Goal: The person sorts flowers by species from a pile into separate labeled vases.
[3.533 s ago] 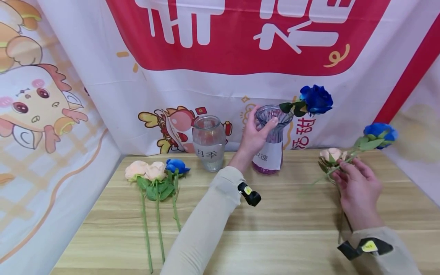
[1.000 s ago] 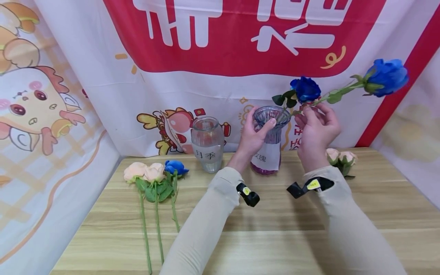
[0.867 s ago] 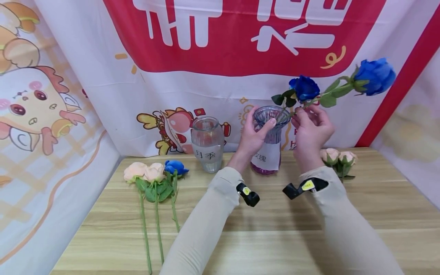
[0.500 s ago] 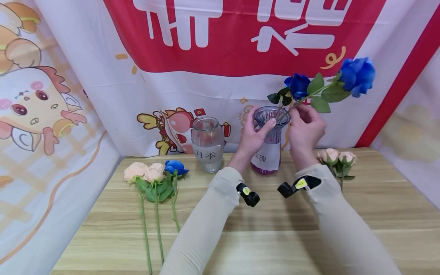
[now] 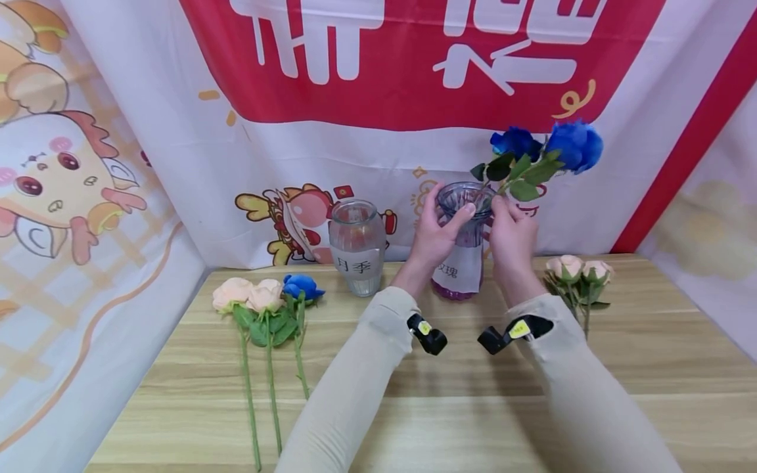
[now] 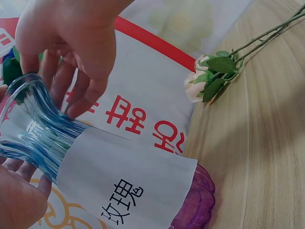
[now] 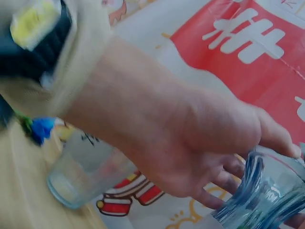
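Near the back of the table stands a vase (image 5: 467, 233) of blue-tinted glass with a purple base and a white paper label. My left hand (image 5: 434, 240) grips its neck, thumb over the rim. A blue rose (image 5: 573, 146) with green leaves leans out to the right, its stem at the mouth. My right hand (image 5: 514, 233) pinches this stem right at the rim, its other fingers (image 6: 81, 90) loosely bent along the neck in the left wrist view. Another blue rose (image 5: 514, 143) stands in the same vase, partly behind the first.
A clear labelled glass vase (image 5: 357, 246) stands left of the blue one. On the wooden table (image 5: 437, 420), two pale roses (image 5: 266, 295) and a blue rose (image 5: 301, 287) lie at left. More pale roses (image 5: 579, 269) lie at right. A printed cloth (image 5: 284, 157) hangs behind.
My right hand has brought the blue rose from the table's right side to the vase and lowered its stem at the mouth; the bloom has moved left. My left hand keeps its hold.
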A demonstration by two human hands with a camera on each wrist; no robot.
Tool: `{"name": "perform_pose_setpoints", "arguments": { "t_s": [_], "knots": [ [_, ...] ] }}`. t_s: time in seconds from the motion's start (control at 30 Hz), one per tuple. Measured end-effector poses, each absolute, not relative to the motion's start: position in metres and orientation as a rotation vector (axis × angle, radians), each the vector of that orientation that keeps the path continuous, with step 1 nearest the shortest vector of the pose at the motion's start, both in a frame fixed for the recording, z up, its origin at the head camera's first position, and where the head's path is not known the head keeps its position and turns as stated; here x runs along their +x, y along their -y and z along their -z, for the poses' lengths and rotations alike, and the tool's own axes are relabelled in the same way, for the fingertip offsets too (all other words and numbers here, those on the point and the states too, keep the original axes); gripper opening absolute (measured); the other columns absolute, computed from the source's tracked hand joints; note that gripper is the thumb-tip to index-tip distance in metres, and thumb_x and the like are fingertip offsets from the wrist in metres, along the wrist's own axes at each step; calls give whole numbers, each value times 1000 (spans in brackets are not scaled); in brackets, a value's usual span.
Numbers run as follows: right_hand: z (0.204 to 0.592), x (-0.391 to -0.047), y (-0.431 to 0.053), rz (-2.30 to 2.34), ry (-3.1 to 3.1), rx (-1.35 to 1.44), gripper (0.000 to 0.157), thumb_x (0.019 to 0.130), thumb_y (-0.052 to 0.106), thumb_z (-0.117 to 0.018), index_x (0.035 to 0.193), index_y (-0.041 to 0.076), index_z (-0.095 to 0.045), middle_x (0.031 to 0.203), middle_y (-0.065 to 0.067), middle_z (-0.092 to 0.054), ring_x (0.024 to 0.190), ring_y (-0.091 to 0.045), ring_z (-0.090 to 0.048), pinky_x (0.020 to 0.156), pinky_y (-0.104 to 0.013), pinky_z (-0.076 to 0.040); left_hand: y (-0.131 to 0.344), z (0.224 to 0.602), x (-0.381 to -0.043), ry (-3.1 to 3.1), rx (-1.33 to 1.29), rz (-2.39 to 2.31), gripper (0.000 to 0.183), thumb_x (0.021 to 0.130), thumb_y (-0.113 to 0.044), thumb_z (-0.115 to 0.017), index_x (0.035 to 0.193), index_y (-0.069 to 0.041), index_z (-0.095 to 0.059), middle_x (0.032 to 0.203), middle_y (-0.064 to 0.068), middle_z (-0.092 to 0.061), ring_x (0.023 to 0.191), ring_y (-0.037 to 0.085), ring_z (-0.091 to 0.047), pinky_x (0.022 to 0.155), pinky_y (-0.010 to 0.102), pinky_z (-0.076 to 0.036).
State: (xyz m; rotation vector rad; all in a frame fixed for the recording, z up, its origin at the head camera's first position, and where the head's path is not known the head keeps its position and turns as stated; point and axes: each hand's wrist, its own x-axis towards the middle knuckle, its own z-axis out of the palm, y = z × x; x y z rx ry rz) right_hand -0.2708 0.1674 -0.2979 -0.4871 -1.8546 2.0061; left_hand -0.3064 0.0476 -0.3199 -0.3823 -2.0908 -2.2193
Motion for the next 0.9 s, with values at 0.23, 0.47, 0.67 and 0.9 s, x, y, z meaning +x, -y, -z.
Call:
{"name": "perform_pose_setpoints", "arguments": {
  "t_s": [0.23,0.47,0.67,0.9],
  "knots": [
    [310,-258,-178,-2271,1904,-339,63,110,52,-47,159,12,-47,168,-6,-46,156,-23,-43,131,-44,-35,-47,320,-307,2077,-397,2220,83,97,-33,-76,167,-24,-32,159,18,-53,144,34,-54,120,51,-47],
    [327,-247,-187,-2318,1857,-254,57,112,35,-52,165,18,-38,170,-1,-42,157,-22,-42,132,-40,-33,-47,321,-307,2096,-397,2207,82,98,-35,-75,167,-26,-32,160,15,-52,145,31,-52,119,49,-47],
    [341,-239,-190,-2325,1842,-237,59,110,20,-57,165,16,-36,170,-2,-41,157,-16,-41,130,-34,-35,-46,320,-305,2122,-392,2200,82,98,-38,-75,167,-27,-31,164,12,-47,149,32,-48,121,52,-44],
    [355,-235,-190,-2329,1901,-204,59,110,17,-56,165,15,-35,171,-2,-38,159,-13,-38,129,-29,-35,-45,318,-303,2152,-349,2197,82,98,-41,-75,167,-31,-32,168,8,-43,152,31,-46,122,54,-43]
  ]
}}
